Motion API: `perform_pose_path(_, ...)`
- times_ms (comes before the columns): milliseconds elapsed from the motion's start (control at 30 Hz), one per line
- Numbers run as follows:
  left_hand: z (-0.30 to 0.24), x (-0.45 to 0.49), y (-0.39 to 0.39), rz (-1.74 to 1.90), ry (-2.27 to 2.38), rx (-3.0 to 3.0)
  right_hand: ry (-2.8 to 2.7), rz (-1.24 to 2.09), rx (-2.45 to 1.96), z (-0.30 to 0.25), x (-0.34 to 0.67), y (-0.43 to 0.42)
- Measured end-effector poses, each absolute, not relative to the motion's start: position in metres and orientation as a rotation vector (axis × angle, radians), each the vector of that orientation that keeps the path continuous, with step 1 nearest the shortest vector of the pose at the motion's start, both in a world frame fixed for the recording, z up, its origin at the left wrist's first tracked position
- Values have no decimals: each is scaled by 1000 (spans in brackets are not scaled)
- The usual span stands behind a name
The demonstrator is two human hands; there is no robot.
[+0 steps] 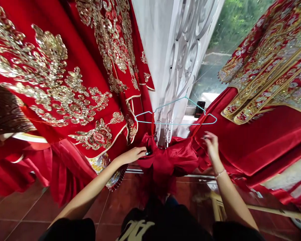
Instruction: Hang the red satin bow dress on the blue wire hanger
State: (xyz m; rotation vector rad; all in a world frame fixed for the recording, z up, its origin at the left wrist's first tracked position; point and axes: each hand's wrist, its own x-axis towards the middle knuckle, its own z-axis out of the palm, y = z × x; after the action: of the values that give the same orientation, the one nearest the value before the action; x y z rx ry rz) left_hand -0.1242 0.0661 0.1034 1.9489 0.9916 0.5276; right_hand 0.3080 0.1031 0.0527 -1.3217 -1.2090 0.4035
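A red satin garment hangs bunched from a light blue wire hanger in front of a white ornate window grille. My left hand is closed in a pinch on the left end of the red cloth, beside a small dark clip. My right hand grips the right end of the same cloth, fingers curled into its folds. A thin bracelet circles my right wrist.
Red robes with gold embroidery hang at the left, and another embroidered red robe at the right. A small black object sits on the window sill. Dark red floor tiles lie below. A pale wooden frame stands at lower right.
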Motion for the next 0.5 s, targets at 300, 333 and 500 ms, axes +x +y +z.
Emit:
perform_pose_path(300,112,-125,72,571,1048,2042,-1462,543,-1857,7,298,103)
perform_pose_path(333,112,-127,72,622,1107,2069,-1467,554,-1904,8,303,102)
perform_pose_path(500,107,-139,71,1009,1351,2194,-1526,622,-2016,22,325,93)
